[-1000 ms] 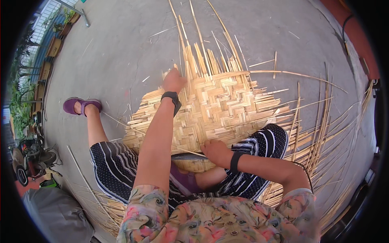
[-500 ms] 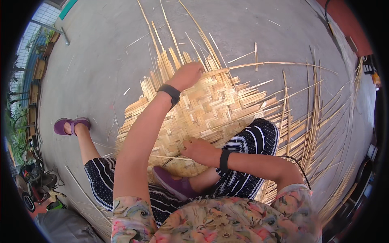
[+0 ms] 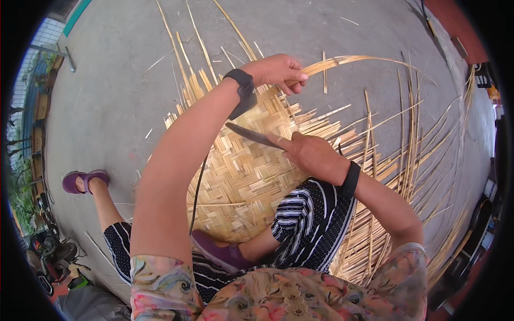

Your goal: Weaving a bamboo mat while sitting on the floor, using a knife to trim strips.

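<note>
A half-woven mat of pale bamboo strips [image 3: 243,174] lies on the floor between my legs, loose ends sticking out on its far and right sides. Above its far edge, my left hand [image 3: 278,73] pinches a long, flat bamboo strip [image 3: 356,59], which arcs away to the right. My right hand [image 3: 316,156] is over the mat's right part, wrapped around a knife [image 3: 252,135]. The knife's dark blade points left and slightly away, its handle mostly hidden in my fist. Blade and held strip are apart.
My bent leg [image 3: 308,219] and one purple shoe [image 3: 225,254] rest at the mat's near edge; the other shoe [image 3: 85,182] is out to the left. Long loose strips [image 3: 409,134] spread across the grey concrete floor [image 3: 128,107] at right. Planters line the far left.
My left hand has risen from the mat and moved right, lifting the strip's end. My right hand has gone from the mat's near part up and right; the knife now shows in it.
</note>
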`<action>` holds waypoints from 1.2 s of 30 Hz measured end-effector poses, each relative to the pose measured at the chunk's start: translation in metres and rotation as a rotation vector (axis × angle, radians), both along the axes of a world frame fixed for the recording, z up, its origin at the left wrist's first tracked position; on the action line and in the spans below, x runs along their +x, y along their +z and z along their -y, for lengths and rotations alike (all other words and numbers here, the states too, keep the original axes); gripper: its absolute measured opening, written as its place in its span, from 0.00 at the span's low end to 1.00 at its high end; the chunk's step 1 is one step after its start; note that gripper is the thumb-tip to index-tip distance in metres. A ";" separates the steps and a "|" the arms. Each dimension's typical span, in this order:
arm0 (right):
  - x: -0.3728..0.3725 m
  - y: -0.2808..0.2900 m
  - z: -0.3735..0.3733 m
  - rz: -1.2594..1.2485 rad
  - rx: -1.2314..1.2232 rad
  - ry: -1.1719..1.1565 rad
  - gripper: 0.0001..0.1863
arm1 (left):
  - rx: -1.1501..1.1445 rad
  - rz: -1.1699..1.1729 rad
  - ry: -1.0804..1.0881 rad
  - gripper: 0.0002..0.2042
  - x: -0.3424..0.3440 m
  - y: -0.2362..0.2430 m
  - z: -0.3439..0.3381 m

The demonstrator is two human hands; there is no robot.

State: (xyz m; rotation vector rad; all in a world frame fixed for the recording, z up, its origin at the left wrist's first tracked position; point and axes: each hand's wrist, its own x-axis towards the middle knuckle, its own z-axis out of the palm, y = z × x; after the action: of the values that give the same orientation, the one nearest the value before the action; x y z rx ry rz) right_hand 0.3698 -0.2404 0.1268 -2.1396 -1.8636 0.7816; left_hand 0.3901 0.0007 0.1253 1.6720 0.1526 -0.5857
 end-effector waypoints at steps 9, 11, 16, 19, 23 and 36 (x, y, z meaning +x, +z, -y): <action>0.070 -0.057 -0.018 -0.044 -0.029 -0.251 0.21 | -0.281 0.113 0.448 0.15 -0.034 -0.074 0.001; 0.074 -0.070 -0.018 -0.109 -0.009 -0.263 0.21 | -0.282 0.101 0.536 0.13 -0.048 -0.075 0.005; 0.101 -0.110 0.001 -0.271 -0.004 -0.221 0.23 | 0.128 0.149 0.359 0.12 -0.087 0.016 0.084; 0.082 -0.081 0.009 0.044 -0.126 -0.106 0.25 | 0.351 0.520 0.346 0.13 -0.112 -0.001 0.090; 0.001 0.004 0.028 0.142 -0.113 0.195 0.24 | 0.922 0.239 0.492 0.10 -0.138 -0.063 0.013; 0.120 -0.041 -0.099 -0.061 0.082 -0.444 0.43 | 0.164 0.292 0.874 0.05 -0.161 -0.046 0.027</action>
State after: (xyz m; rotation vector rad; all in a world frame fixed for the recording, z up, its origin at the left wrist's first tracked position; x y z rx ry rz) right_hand 0.4899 -0.1416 0.0855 -2.3200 -1.2901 0.6468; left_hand 0.2293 -0.0268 0.0796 1.6300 0.6862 0.3331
